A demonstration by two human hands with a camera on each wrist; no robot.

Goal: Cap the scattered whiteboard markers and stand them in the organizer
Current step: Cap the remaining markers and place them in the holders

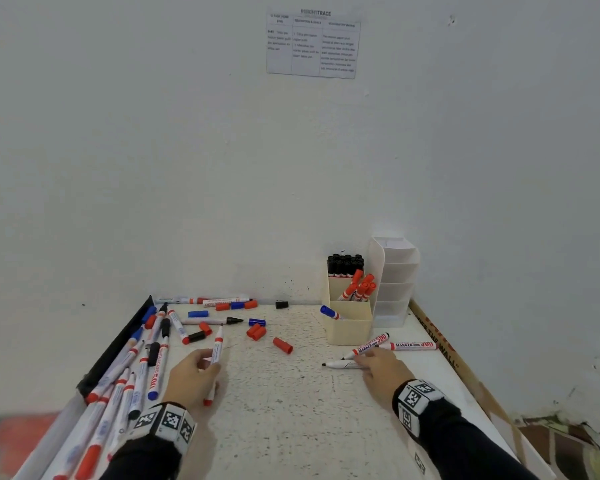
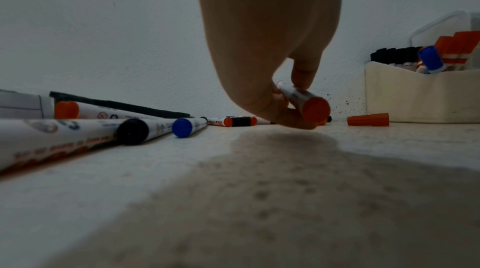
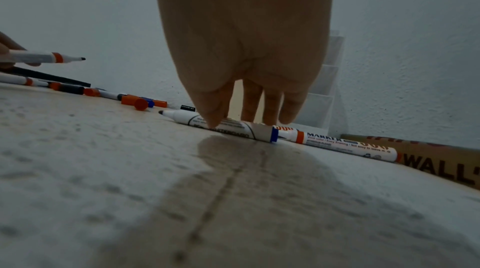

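Red-banded uncapped marker (image 1: 216,351) is sitting pinched in the left hand (image 1: 191,375), above the tabletop (image 1: 291,393); right hand (image 1: 383,370) is touching a lying black-tipped marker (image 1: 343,364) with straight fingers, organizer (image 1: 349,327) beyond it.

Loose caps (image 1: 282,345) on the speckled off-white table (image 1: 291,393) are red, blue and black. The markers (image 1: 142,372) have white barrels with red lettering. The cream organizer (image 1: 349,329) holds black-, red- and blue-capped markers. Black-and-white square-patterned bands (image 1: 168,422) wrap both wrists.
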